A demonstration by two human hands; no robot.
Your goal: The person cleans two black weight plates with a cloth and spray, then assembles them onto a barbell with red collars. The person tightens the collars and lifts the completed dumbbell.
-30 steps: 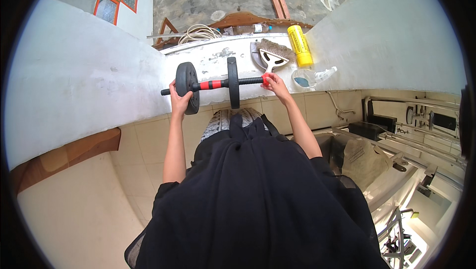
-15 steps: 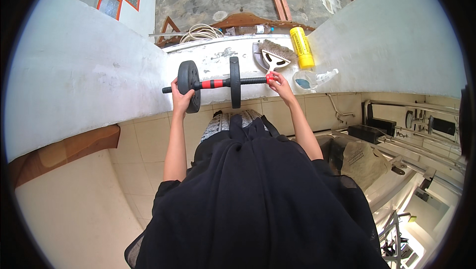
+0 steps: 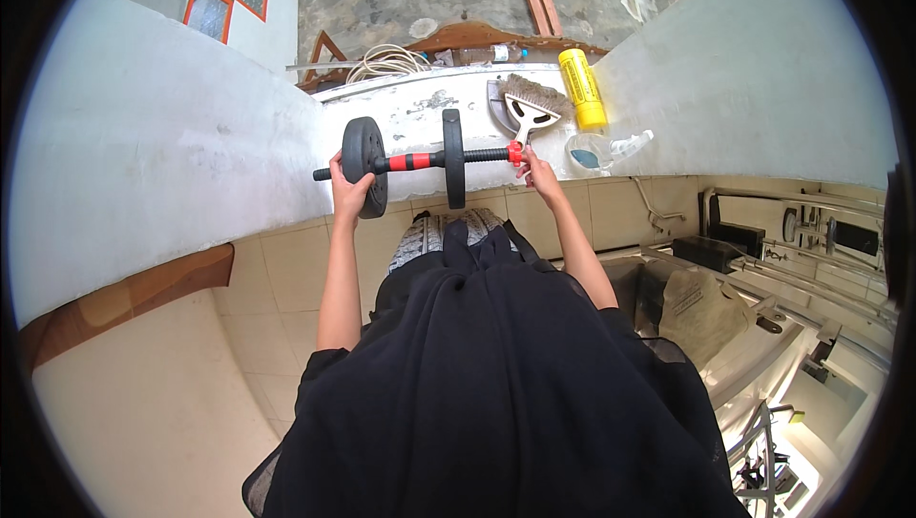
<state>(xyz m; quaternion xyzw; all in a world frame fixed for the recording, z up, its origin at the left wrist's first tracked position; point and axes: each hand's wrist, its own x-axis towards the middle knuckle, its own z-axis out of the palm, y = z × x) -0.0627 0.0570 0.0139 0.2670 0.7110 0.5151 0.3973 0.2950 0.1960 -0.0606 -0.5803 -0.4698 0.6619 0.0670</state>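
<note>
A dumbbell with a black and red bar (image 3: 410, 162) lies crosswise before me, over the white ledge. Around the rim of its left black weight plate (image 3: 361, 167) my left hand (image 3: 351, 192) is closed, the thumb on the face toward the bar's middle. The second black plate (image 3: 453, 157) sits further right, beside the threaded part of the bar. At the bar's right end is a red star-shaped collar nut (image 3: 516, 153). My right hand (image 3: 537, 177) is at this nut from below, fingers bent against it; the fingertips are partly hidden.
Behind the nut, a white-handled brush (image 3: 530, 115) rests by a grey dustpan (image 3: 498, 108). A yellow canister (image 3: 583, 89) and a clear spray bottle (image 3: 601, 150) are to the right on the white ledge (image 3: 401, 117). Coiled cable (image 3: 386, 62) lies beyond. Metal-framed equipment (image 3: 782, 265) stands at right.
My right hand's fingers have slid lower around the red collar nut, so more of the nut shows. The left hand and the plates have hardly moved.
</note>
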